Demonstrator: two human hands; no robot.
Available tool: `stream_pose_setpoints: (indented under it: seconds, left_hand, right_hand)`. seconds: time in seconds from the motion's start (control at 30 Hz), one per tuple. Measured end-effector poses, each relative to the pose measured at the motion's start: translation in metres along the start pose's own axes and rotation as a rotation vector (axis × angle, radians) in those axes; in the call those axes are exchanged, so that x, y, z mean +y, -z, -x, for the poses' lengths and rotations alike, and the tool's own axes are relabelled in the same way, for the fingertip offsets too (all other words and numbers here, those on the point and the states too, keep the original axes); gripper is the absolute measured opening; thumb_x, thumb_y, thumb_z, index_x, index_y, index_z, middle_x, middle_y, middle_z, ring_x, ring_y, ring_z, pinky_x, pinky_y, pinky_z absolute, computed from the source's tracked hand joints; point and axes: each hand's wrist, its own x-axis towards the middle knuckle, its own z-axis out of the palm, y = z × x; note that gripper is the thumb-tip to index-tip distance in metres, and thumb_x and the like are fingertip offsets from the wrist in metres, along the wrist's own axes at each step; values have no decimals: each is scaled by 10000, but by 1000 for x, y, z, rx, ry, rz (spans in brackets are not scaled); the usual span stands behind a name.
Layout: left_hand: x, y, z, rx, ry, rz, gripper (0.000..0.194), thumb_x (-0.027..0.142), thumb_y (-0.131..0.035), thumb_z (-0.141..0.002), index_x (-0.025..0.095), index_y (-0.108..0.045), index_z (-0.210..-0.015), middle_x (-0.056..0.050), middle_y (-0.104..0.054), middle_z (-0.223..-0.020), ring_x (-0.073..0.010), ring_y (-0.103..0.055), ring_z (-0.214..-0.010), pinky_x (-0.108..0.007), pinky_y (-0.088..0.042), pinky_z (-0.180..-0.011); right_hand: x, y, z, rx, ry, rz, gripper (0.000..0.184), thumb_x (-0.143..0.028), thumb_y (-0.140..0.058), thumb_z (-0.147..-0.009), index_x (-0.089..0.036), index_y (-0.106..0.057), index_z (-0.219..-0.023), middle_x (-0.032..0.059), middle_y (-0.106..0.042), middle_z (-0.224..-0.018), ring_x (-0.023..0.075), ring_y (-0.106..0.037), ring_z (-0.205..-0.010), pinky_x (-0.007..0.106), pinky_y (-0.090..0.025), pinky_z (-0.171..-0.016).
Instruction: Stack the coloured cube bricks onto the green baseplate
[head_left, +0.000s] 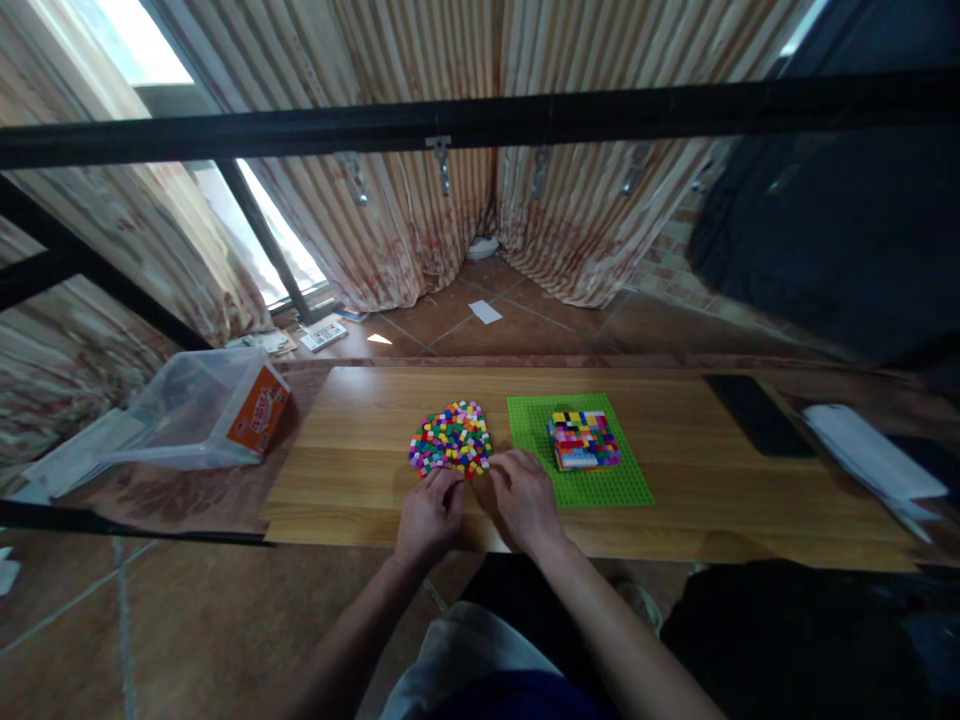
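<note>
A loose pile of small multicoloured toy bricks (451,436) lies on the wooden board. My left hand (430,512) is at the pile's front edge, thumb and fingers pinched together. My right hand (523,497) is at the pile's front right edge, its fingers also closed in a pinch. Anything between the fingertips of either hand is too small to make out. Right of the pile is a green baseplate (634,485), partly covered by my right hand at its left edge. On it stands a block of stacked bricks (587,440) in many colours.
A clear plastic bin (187,400) with an orange label stands left of the wooden board (337,440). At the right lie a dark flat panel (759,415) and a white object (870,450). A black metal bar (480,120) crosses beyond the board, before striped curtains (420,220).
</note>
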Motion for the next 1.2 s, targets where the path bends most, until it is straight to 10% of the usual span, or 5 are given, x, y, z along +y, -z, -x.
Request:
stream_pose_setpoints:
  seconds: [0.8,1.2]
  left_hand:
    - [-3,1,-1,15,-43,-13,190,243,-466,-924,204,-651,-935,-33,-708,-884,-169,-680,-821,-279,-528,-742]
    - [-7,1,-4,37,-60,-60,211,300,-473,-922,209,-663,-921,-42,-726,-906,-186,-699,-829,-290,-545,-738]
  right_hand:
    - [0,-11,17,-128,85,386,154,-159,-553,-934,-217,-675,-860,48,-633,-848,217,-544,-846,334,-420,-755]
    - [13,23,32,42,-4,65,196,-162,-516,-945,-222,-702,-928,40,-705,-908,189,-621,-848,318,-499,-777]
